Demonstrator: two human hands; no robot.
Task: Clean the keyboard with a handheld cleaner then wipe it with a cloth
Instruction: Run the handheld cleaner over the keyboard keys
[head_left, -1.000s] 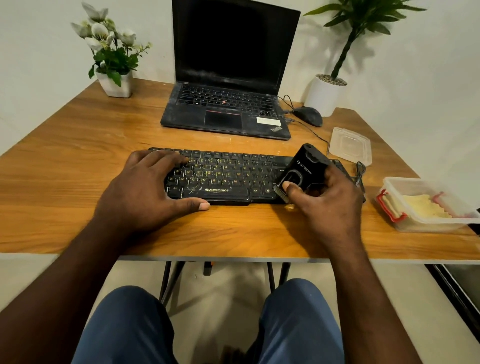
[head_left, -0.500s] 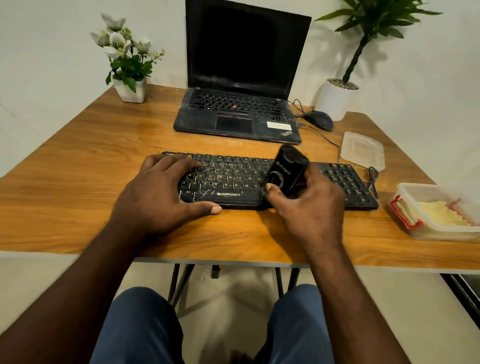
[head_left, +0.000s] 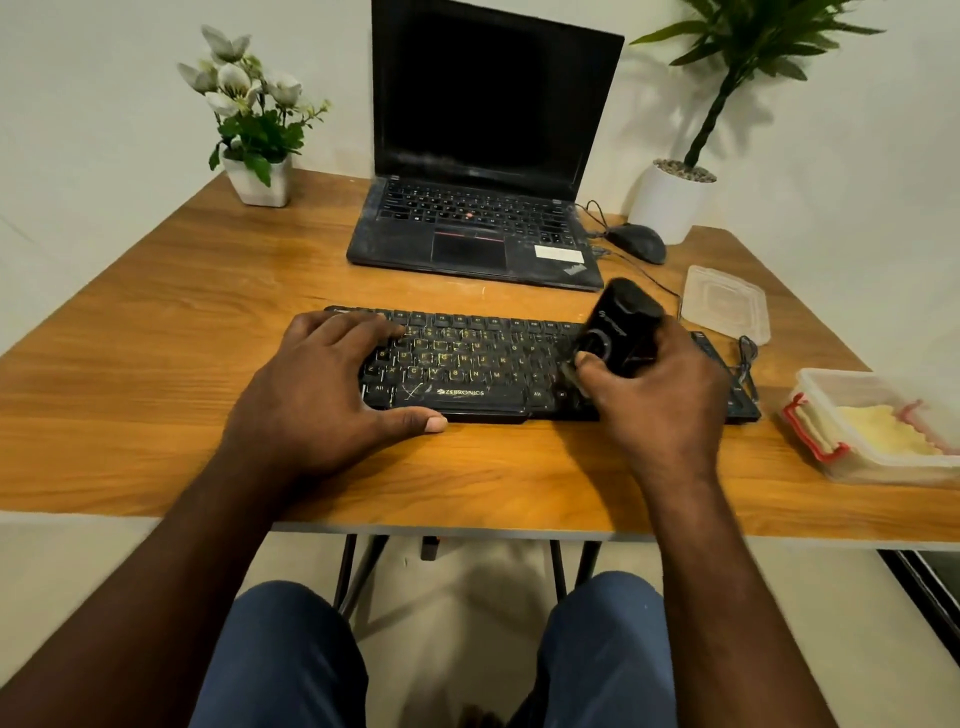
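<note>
Rightward along the keyboard (head_left: 467, 374), the right hand (head_left: 660, 395) is sliding the handheld cleaner (head_left: 621, 325), fingers clamping it; left hand (head_left: 317, 384) is lying flat, fingers straight.

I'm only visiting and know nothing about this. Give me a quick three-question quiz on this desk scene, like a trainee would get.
1. True or false: the left hand rests on the keyboard.
2. The right hand grips: A) a phone, B) the handheld cleaner, C) a mug?
3. Fill in: the yellow cloth lies in a clear ____.
Key: 1 true; 2 B; 3 container.
</note>
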